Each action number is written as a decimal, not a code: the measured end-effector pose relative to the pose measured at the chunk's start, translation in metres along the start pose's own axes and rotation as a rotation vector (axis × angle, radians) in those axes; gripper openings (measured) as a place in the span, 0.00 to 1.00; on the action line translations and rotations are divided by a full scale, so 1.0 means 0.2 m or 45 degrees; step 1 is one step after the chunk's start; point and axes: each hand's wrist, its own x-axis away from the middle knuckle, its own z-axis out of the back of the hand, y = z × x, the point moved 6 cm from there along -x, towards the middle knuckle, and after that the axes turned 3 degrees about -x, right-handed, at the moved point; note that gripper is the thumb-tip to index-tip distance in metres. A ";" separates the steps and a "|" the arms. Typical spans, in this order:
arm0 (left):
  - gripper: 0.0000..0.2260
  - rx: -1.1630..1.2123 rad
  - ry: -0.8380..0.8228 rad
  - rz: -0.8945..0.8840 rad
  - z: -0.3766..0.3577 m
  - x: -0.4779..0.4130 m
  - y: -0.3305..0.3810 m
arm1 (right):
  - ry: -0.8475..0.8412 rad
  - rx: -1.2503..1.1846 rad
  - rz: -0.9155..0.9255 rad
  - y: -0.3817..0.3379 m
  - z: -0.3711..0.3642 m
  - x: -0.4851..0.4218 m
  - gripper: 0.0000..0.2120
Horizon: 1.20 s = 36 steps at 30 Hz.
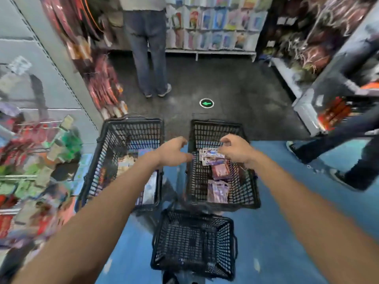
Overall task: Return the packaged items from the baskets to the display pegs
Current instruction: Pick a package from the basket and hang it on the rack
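Three black mesh baskets sit on the floor in front of you. The left basket [123, 128] holds a jumble of packaged items [149, 187], too blurred to name. The right basket [217, 128] holds a maroon packet [220, 171], a lilac packet [217, 190] nearer you, and a fanned stack of packets [210, 156] at its middle. The near basket [194, 242] sits at bottom centre, just short of the other two.

Your right hand [235, 151] is over the right basket, fingers curled round the right edge of the fanned stack, gripping it as far as the blur allows. The stack is pale, with purple and white print, and its cards are splayed like a hand of cards. Your left hand [174, 151] hovers over the gap between the left and right baskets, fingers loosely bent, holding nothing.

The display pegs [30, 160] fill the left edge of the frame, hung with red and green packages, heavily smeared. At top centre a person in jeans [147, 58] stands facing a card rack [215, 27], at the far end of the aisle. A second person's legs [338, 152] stride in from the right edge, close beside the right basket. A green arrow sticker [206, 103] marks the dark floor beyond the baskets, and shelving [307, 95] with dark goods lines the upper right.
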 end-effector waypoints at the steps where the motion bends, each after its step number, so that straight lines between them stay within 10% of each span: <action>1: 0.21 0.015 -0.037 -0.015 -0.04 -0.04 0.04 | 0.033 -0.017 -0.044 0.06 0.02 0.00 0.17; 13: 0.03 0.184 -0.439 -0.061 -0.60 -0.45 0.18 | 0.219 -0.320 -0.609 0.70 -0.09 -0.06 0.08; 18: 0.28 0.162 -0.576 0.205 -1.14 -0.75 -0.06 | 0.156 -0.381 -0.855 1.20 -0.32 -0.30 0.08; 23: 0.13 0.254 -0.629 0.290 -1.55 -1.00 -0.25 | 0.068 -0.359 -0.998 1.59 -0.54 -0.56 0.31; 36: 0.21 0.367 -0.544 0.659 -2.21 -1.34 -0.61 | -0.078 -0.002 -1.013 2.02 -0.77 -0.88 0.21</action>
